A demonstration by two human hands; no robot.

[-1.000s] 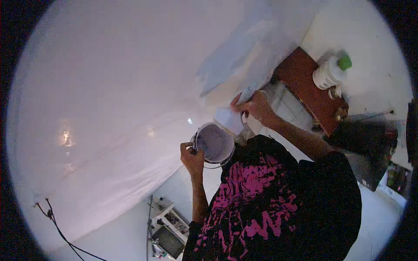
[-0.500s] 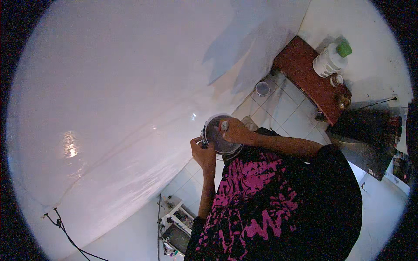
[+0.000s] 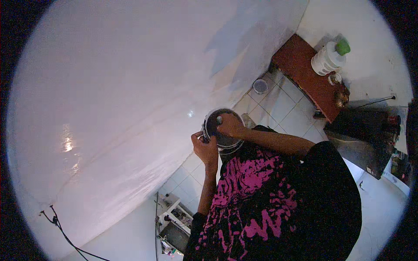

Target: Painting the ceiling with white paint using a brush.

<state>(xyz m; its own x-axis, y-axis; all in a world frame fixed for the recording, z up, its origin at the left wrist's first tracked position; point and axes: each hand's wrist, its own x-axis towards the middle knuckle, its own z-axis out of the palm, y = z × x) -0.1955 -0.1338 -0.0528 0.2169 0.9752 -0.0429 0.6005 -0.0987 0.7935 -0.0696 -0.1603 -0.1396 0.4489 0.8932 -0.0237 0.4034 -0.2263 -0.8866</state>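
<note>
A round container (image 3: 212,122) with a pale rim and dark inside is in front of my body, close to the wall. My left hand (image 3: 206,150) grips its left edge, with the thumb and fingers closed at a dark part of the rim. Over the opening, my right hand (image 3: 231,126) is closed around a small pale piece (image 3: 219,119), whose kind is unclear. The lower part of the container is partly hidden by my hands and black-and-pink shirt (image 3: 248,174).
A glossy pale wall (image 3: 122,87) fills the left. A small round tub (image 3: 260,86) stands on the tiled floor. A reddish-brown table (image 3: 300,74) bears a white jug (image 3: 326,61) with a green top. Lower left are a white shelf (image 3: 172,204) and black cables (image 3: 65,235).
My right hand has shifted slightly left and up over the container, with the pale piece. The container is tipped a little more, showing more of its dark inside. My left hand keeps its grip.
</note>
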